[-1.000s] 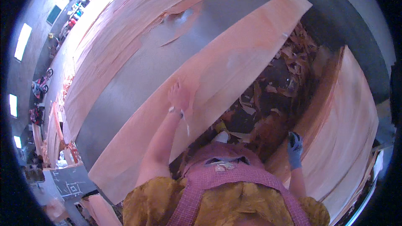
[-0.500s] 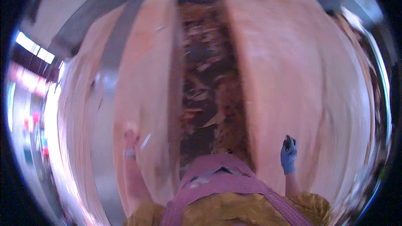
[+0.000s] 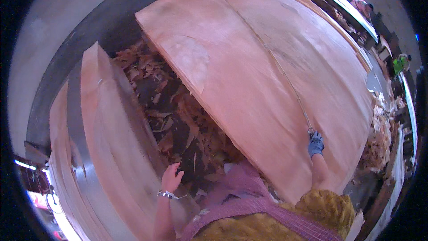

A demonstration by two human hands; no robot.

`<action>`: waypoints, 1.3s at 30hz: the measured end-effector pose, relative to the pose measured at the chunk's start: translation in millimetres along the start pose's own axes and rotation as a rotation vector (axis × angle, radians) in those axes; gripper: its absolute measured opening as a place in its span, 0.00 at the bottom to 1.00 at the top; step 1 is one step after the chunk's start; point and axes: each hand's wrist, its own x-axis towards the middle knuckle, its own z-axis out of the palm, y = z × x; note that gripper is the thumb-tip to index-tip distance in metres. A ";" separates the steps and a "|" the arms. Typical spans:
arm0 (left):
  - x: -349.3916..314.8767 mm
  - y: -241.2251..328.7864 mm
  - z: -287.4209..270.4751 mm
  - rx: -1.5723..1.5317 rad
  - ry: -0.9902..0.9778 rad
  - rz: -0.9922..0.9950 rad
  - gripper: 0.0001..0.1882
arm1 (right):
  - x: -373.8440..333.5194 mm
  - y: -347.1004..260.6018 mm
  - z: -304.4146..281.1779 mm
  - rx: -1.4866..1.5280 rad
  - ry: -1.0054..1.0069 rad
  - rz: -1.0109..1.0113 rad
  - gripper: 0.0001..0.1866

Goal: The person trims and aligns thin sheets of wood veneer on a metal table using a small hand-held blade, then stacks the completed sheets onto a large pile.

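Observation:
My right hand (image 3: pixel 315 144), in a blue-grey glove, is closed round the near end of a long thin stick (image 3: pixel 284 74). Jointed like a bamboo cane, the stick stretches away over a broad stack of pale pinkish wood veneer sheets (image 3: pixel 240 76). My bare left hand (image 3: pixel 171 177) has a watch or bracelet on its wrist. It hangs over the gap beside a narrower veneer stack (image 3: pixel 111 120), holding nothing visible, with thumb and fingers apart.
Torn veneer scraps (image 3: pixel 191 116) litter the floor of the gap between the stacks. More scraps (image 3: pixel 379 138) are heaped beyond the broad stack's right side. A person in pink (image 3: pixel 362 8) is at the far right. A grey wall (image 3: pixel 89 22) stands behind.
My view has swung to the right, so the broad stack now lies slantwise ahead. The long stick now shows in my right hand. My left hand has come over the gap.

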 end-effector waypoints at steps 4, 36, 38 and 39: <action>-38.5 31.4 31.1 0.042 -0.108 0.006 0.23 | 15.6 9.6 -9.6 0.014 -0.044 -0.060 0.12; -455.3 120.8 270.2 -1.515 0.539 -0.162 0.12 | -521.2 39.5 -28.1 1.480 -1.697 -0.814 0.12; -483.3 97.6 286.2 -1.464 0.492 -0.172 0.13 | -575.8 90.2 -13.3 1.415 -1.660 -0.802 0.12; -503.0 85.4 290.6 -1.427 0.469 -0.181 0.13 | -607.8 112.3 -10.5 1.392 -1.650 -0.794 0.12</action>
